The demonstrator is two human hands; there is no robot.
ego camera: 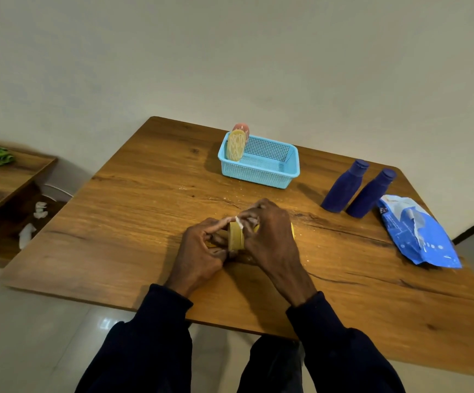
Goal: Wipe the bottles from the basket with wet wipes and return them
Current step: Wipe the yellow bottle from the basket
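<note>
Basket (284, 177) with yellow bottle (236, 145), pink bottle (242, 128)

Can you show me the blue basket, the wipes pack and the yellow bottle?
Light blue plastic mesh basket (255, 174), head view, front wall.
Blue and white wet wipes pack (403, 234), head view, blue front face.
Yellow plastic bottle (235, 236), head view, visible yellow end.

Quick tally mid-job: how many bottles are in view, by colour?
Dark blue plastic bottles: 2, standing on the wooden table
Yellow plastic bottles: 2, one in the light blue mesh basket, one held by left hand and right hand
Pink plastic bottle: 1, in the basket
Total: 5
</note>
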